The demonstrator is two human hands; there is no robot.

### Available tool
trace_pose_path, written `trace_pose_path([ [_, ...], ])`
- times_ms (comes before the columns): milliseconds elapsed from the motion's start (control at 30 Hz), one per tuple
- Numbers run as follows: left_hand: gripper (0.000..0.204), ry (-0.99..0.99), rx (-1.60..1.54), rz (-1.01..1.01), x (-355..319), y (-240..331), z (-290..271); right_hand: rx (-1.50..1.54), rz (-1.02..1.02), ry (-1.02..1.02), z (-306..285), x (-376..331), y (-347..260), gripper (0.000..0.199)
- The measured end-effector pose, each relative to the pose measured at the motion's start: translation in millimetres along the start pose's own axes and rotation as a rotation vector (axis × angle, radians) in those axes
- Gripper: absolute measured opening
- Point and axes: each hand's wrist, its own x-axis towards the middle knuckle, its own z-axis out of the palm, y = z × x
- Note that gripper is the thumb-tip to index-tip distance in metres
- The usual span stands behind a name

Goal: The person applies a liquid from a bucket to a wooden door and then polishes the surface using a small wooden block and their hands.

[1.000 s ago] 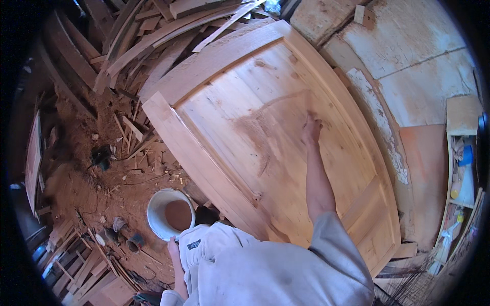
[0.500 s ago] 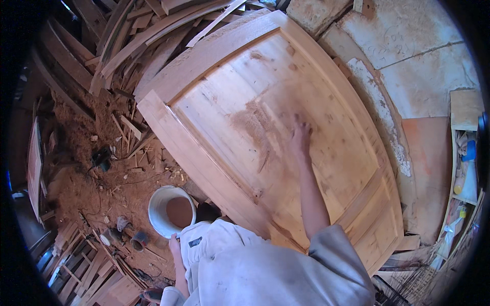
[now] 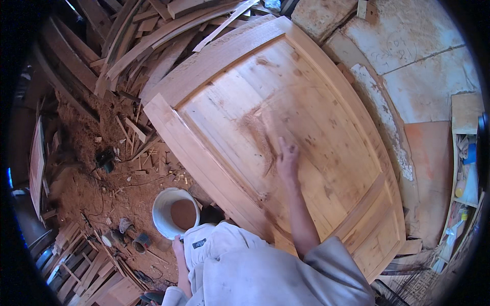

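Your right hand (image 3: 288, 159) lies flat and open on the wooden door panel (image 3: 306, 102), gripping nothing, at the reddish smear (image 3: 255, 130) up-left of it; left hand (image 3: 178, 248) by the white bucket (image 3: 164, 206), grip unclear.

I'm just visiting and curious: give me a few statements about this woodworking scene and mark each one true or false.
1. The right hand lies flat on the wooden door. True.
2. The white bucket is empty. False: it holds a reddish-brown filling.
3. The bucket stands on the door. False: it stands on the sawdust floor beside the door.
4. Wood scraps are piled past the door's far end. True.
5. The left hand rests on the door. False: it is by the bucket's near rim, apart from the door.
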Motion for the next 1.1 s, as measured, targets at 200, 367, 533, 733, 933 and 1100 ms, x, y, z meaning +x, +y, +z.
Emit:
trace_pose_path([
  [200, 0.032, -0.024, -0.090, 0.070, 3.4, -11.7, -3.0, -0.167, 0.022, -0.012, -16.5, -40.7, 37.8, 0.066],
  [367, 0.032, -0.049, -0.004, 0.176, -7.3, 0.0, 1.4, -0.145, 0.194, -0.009, 26.5, -93.3, 8.2, 0.062],
  [533, 0.032, -0.006, 0.027, 0.062, 6.3, -1.0, -6.0, -0.029, 0.131, -0.063, 30.5, -109.6, -29.9, 0.058],
  [733, 0.032, -0.005, -0.102, -0.029, 8.6, 11.1, 9.9, -0.178, 0.228, 0.118, -7.7, -67.7, 22.6, 0.059],
  [933, 0.030, -0.040, -0.191, -0.052, 26.9, -7.1, 3.4, -0.189, 0.050, 0.151, 49.9, -30.2, 21.8, 0.057],
  [1100, 0.031, -0.079, -0.097, -0.006, 13.6, 6.1, 3.9, -0.131, -0.035, -0.047, 34.2, -53.4, -30.3, 0.058],
])
